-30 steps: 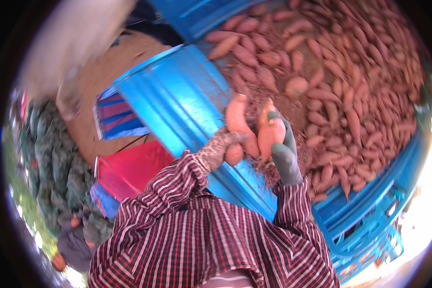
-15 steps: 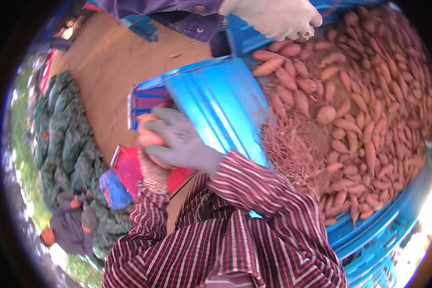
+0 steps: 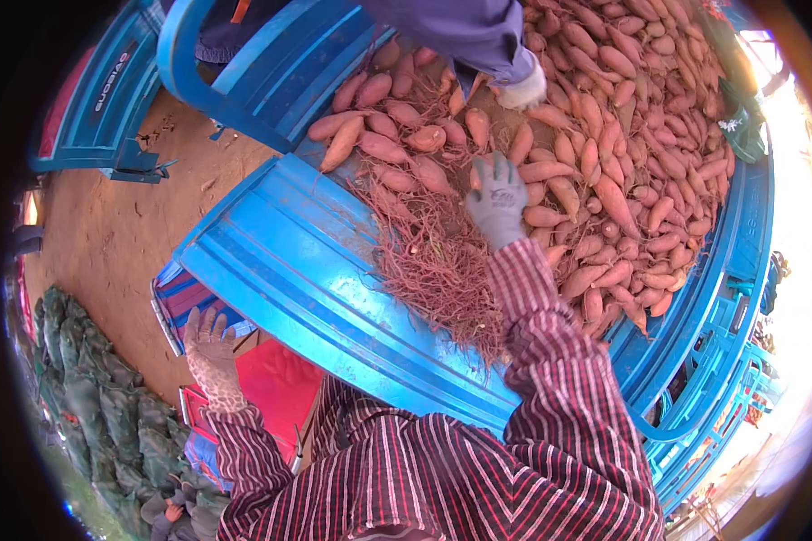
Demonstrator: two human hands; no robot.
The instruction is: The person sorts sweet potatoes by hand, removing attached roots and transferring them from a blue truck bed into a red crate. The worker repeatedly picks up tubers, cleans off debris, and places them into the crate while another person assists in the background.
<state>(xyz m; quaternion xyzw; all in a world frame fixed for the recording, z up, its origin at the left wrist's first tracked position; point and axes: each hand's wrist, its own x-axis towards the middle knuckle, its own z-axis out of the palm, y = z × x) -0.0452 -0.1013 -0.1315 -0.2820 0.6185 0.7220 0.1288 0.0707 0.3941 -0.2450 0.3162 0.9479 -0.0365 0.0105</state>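
Note:
My right hand (image 3: 496, 200), in a grey glove, reaches into the heap of sweet potatoes (image 3: 618, 203). Its fingers bend over one sweet potato (image 3: 475, 178), which shows at their left side and is mostly covered by the glove. My left hand (image 3: 209, 350), in a pale patterned glove, is open with fingers spread and holds nothing. It hovers by a striped bag (image 3: 179, 302) and a red container or bag (image 3: 280, 383) at lower left. A tangle of thin reddish roots (image 3: 438, 275) lies just left of my right forearm.
A lowered blue metal panel (image 3: 307, 261) of the truck bed lies between my hands. Across the heap, a co-worker's white-gloved hand (image 3: 523, 88) and purple sleeve (image 3: 460, 32) reach in. Stuffed green net sacks (image 3: 99, 406) line the ground at left; another person (image 3: 167, 514) is beyond.
My hands, together on a sweet potato before, are apart: the right went to the heap, the left stays empty. The view turned toward the heap. The co-worker's hand moved down among the potatoes.

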